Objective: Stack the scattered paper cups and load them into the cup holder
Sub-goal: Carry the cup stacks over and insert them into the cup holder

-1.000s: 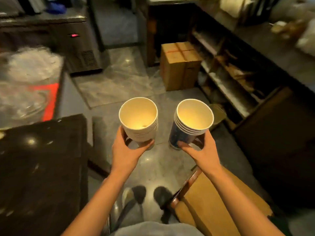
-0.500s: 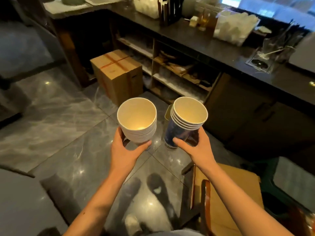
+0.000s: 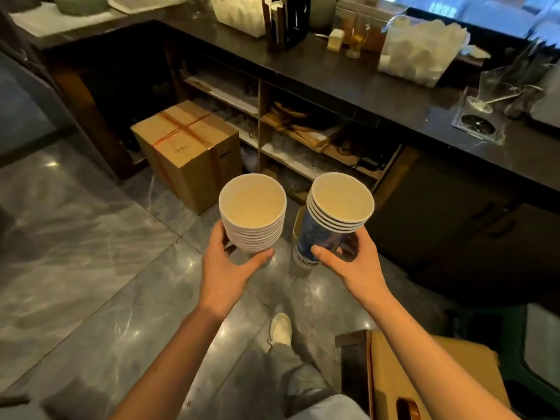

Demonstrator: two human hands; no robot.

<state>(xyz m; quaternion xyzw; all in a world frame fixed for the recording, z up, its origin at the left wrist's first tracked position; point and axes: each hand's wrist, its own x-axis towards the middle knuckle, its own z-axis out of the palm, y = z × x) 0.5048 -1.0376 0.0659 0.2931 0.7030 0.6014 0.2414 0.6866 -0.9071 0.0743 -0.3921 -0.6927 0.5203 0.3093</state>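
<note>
My left hand grips a stack of several white paper cups from below, mouths facing up. My right hand grips a second stack of several blue-sided paper cups, also upright and tilted slightly away. Both stacks hang side by side over the tiled floor, a small gap between them. I cannot make out a cup holder with certainty; a dark upright rack stands on the counter at the back.
A dark counter runs across the back right, with clear plastic containers and a drain on it. Open shelves lie beneath. A taped cardboard box stands on the floor; another carton sits bottom right.
The view has swung right and up from the floor and left table toward the counter. Both hands keep their cup stacks in the same grip, side by side.
</note>
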